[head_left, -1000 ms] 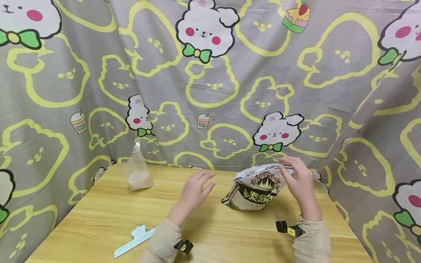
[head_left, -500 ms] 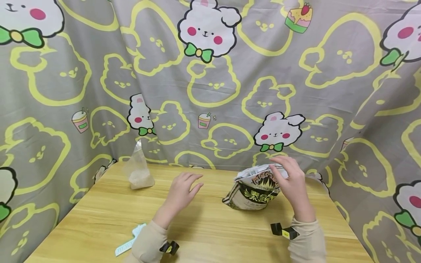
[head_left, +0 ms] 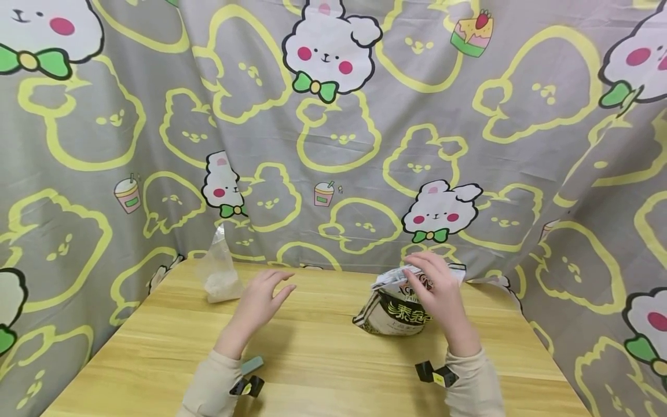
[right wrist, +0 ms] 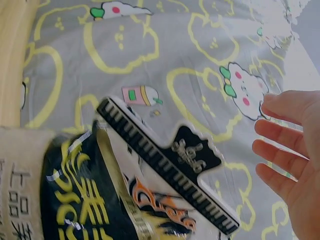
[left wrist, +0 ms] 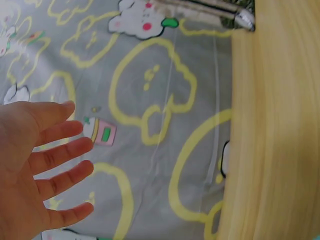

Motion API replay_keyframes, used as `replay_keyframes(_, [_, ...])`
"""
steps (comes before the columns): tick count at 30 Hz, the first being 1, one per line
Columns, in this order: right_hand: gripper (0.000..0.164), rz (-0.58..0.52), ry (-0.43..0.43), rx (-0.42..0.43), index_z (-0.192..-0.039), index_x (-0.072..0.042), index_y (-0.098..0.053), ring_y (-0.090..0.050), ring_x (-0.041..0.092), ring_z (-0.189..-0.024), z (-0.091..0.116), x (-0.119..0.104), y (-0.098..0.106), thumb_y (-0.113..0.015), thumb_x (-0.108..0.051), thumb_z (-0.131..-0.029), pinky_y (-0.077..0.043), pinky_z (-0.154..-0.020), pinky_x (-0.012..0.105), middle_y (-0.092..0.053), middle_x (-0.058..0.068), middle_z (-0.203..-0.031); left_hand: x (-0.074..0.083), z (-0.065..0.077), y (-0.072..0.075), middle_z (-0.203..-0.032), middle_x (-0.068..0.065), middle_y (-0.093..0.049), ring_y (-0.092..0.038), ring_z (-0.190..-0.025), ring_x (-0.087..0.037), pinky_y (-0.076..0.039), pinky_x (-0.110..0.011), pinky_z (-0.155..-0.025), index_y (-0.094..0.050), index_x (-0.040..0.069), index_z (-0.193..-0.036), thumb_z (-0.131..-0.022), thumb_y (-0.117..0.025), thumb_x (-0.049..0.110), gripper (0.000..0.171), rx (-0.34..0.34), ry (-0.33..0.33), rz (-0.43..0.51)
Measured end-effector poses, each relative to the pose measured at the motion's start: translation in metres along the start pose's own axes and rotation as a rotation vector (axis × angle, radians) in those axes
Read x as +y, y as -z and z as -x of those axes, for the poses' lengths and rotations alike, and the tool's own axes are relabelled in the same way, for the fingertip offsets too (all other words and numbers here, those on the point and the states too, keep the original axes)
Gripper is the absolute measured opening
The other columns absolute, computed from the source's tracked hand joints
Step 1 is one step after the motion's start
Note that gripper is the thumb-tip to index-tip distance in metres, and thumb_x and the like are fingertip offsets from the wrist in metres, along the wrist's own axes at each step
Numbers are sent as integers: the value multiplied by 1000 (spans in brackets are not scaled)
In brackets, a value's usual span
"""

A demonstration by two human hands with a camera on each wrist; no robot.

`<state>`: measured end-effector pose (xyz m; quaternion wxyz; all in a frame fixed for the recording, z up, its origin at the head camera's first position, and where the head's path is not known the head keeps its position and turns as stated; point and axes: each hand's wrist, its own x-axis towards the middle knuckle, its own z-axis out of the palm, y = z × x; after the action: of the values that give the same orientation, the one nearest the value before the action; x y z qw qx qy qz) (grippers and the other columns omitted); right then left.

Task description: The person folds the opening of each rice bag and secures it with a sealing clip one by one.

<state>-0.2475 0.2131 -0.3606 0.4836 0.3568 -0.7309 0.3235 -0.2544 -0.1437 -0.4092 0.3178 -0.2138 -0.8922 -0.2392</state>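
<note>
A printed bag [head_left: 398, 315], with a black band and yellow lettering, stands at the right back of the table. Across its folded top, in the right wrist view, sits a black and white piano-key bag clip [right wrist: 167, 165] with a crown-shaped tab. My right hand [head_left: 435, 292] hovers in front of the bag's upper right, holding nothing, fingers spread. Bare and relaxed, my left hand [head_left: 260, 298] is raised over the table between that bag and a clear plastic bag [head_left: 221, 284] with whitish contents. A pale blue clip [head_left: 252, 364] is mostly hidden behind my left sleeve.
The wooden table [head_left: 323, 370] ends at a grey curtain [head_left: 359, 145] printed with rabbits and yellow outlines, which hangs behind and on both sides. Black camera mounts [head_left: 436, 375] stick out from both wrists.
Both hands have moved left in the head view, the left away from the printed bag, the right across its front. My left sleeve now covers most of the blue clip. The bags stay put.
</note>
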Motion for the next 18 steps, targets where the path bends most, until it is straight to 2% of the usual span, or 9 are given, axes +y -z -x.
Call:
replay_keyframes(4, [21, -20, 37, -18, -103, 1, -71, -60, 32, -100, -1, -7, -9, -65, -16, -92, -40, -105, 16, -68, 16, -104, -10, 0, 7, -110, -8, -71, -63, -108, -30, -51, -47, -93, -70, 9, -115, -91, -70, 26, 30, -46, 60, 30])
replay_keyframes(8, [27, -35, 101, -21, -102, 1, -71, -61, 31, -98, -3, -15, -19, -59, -23, -98, -42, -103, 18, -68, 16, -102, -21, 0, 14, -111, -10, -70, -61, -110, -32, -50, -49, -95, -70, 7, -115, -91, -69, 27, 31, -66, 105, 57])
replay_keyframes(13, [23, -60, 162, -36, -102, 0, -71, -62, 29, -95, -2, -26, -36, -60, -20, -97, -46, -99, 24, -68, 13, -101, -35, 1, 26, -110, -12, -71, -62, -108, -33, -50, -52, -92, -69, 6, -116, -92, -68, 25, 30, -52, 136, 71])
replay_keyframes(18, [21, -55, 168, -120, -105, -3, -70, -63, 26, -97, 6, -36, -53, -65, -18, -92, -49, -97, 29, -68, 11, -103, -50, 5, 42, -111, -14, -70, -63, -107, -34, -49, -54, -92, -68, 6, -118, -94, -66, 25, 31, -23, 185, 81])
